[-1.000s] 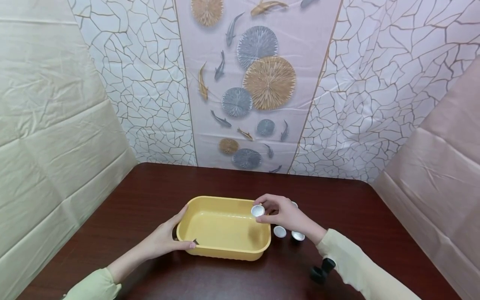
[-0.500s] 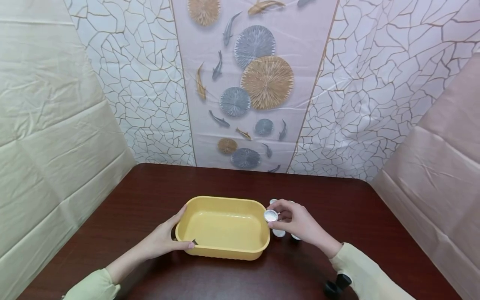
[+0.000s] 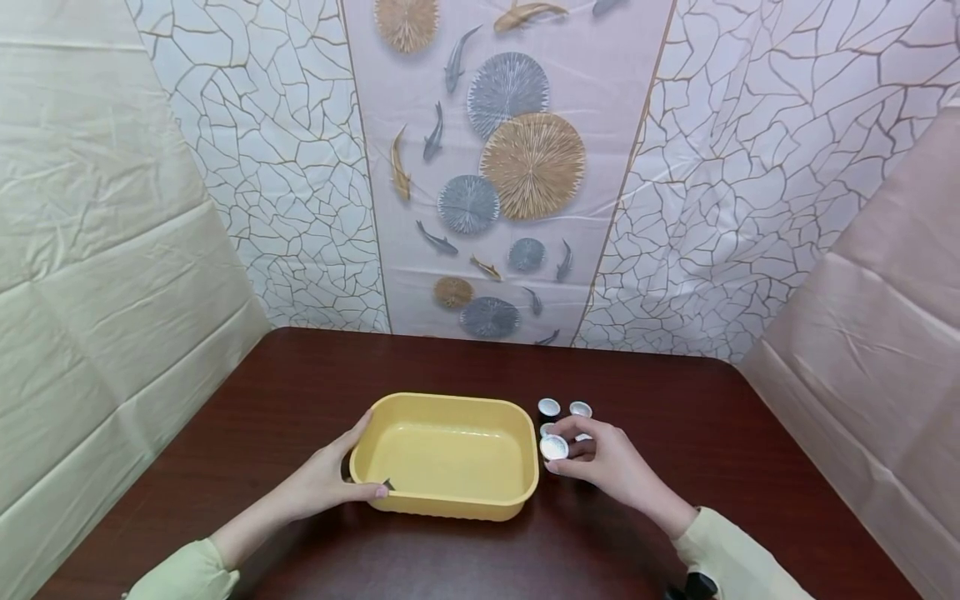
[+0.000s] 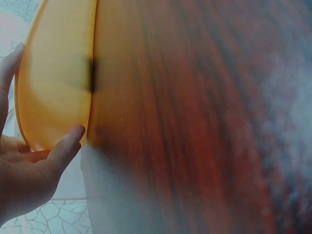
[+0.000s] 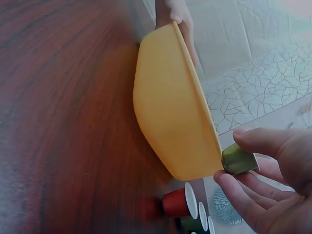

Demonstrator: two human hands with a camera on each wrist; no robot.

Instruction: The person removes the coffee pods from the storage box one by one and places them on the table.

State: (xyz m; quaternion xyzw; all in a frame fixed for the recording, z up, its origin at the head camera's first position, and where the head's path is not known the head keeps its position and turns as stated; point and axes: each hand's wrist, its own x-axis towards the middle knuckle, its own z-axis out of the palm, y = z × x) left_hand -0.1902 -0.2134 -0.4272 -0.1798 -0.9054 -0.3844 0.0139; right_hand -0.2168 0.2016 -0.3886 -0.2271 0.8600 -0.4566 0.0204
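A yellow plastic basin (image 3: 450,505) stands on the table, its inside bare apart from a small dark mark near my left thumb. My left hand (image 3: 330,477) grips its left end, thumb over the near rim and fingers along the outer side. Just off its right end, my right hand (image 3: 611,462) pinches a green coffee capsule (image 5: 239,160) between thumb and fingers. The capsule's pale lid (image 3: 554,447) faces up in the head view. Close by stand several more capsules, one of them red (image 5: 176,203); my right hand partly hides some.
Two capsules, one at back left (image 3: 549,407) and one at back right (image 3: 581,409), stand beyond my right hand. The dark wooden table (image 3: 337,367) ends at patterned cloth (image 3: 315,275) behind and at both sides.
My right hand has moved right and towards me, from over the basin's right end to beside it, the capsule still pinched. Capsules behind it have come into view. The left hand stays put.
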